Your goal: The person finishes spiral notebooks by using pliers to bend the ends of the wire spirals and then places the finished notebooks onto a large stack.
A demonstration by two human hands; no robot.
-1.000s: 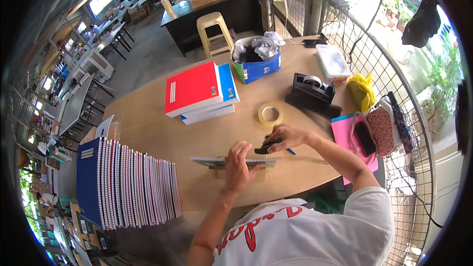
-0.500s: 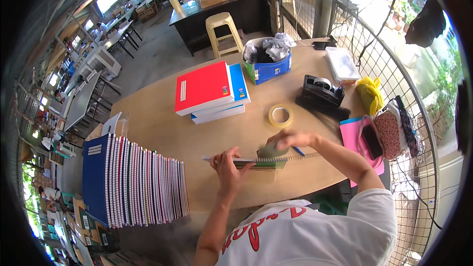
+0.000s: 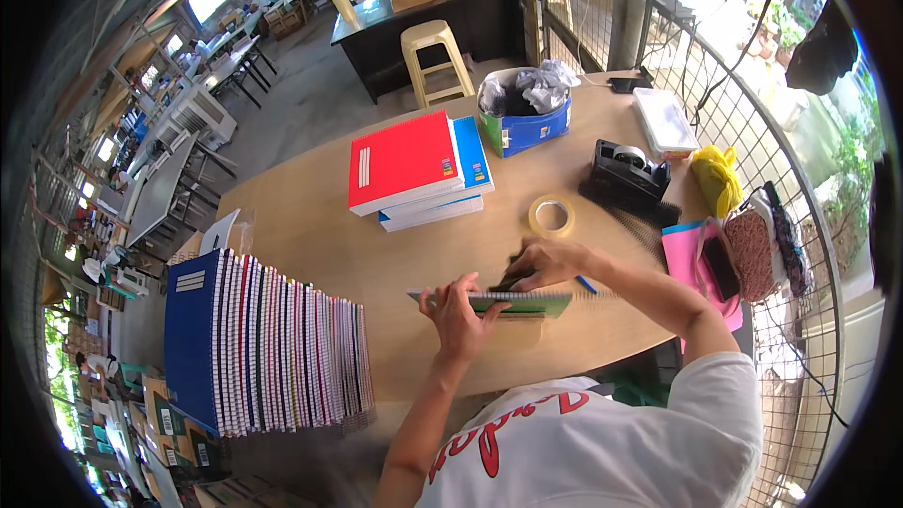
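Note:
Standing on its edge on the table is a green-covered notebook (image 3: 538, 306), with its spine side up. My left hand (image 3: 461, 312) grips its left part, the thumb on the near side and the fingers over the top. Just above the spine, my right hand (image 3: 553, 263) is closed round a dark object (image 3: 514, 273); its kind is hidden by my fingers and blur. A thin wire coil (image 3: 597, 295) trails from the notebook's right end. Close to my right wrist lies a blue pen-like stick (image 3: 585, 284).
A long row of spiral notebooks (image 3: 282, 348) stands at left. Red and blue notebooks (image 3: 404, 160) are stacked at the back. Beyond my right hand are a tape roll (image 3: 551, 216), a black tape dispenser (image 3: 630, 174), a box of crumpled paper (image 3: 527, 127) and a pink folder (image 3: 687, 259).
My right hand has come down and left along the spine, and the object in it looks darker and less smeared. My left hand still grips the notebook.

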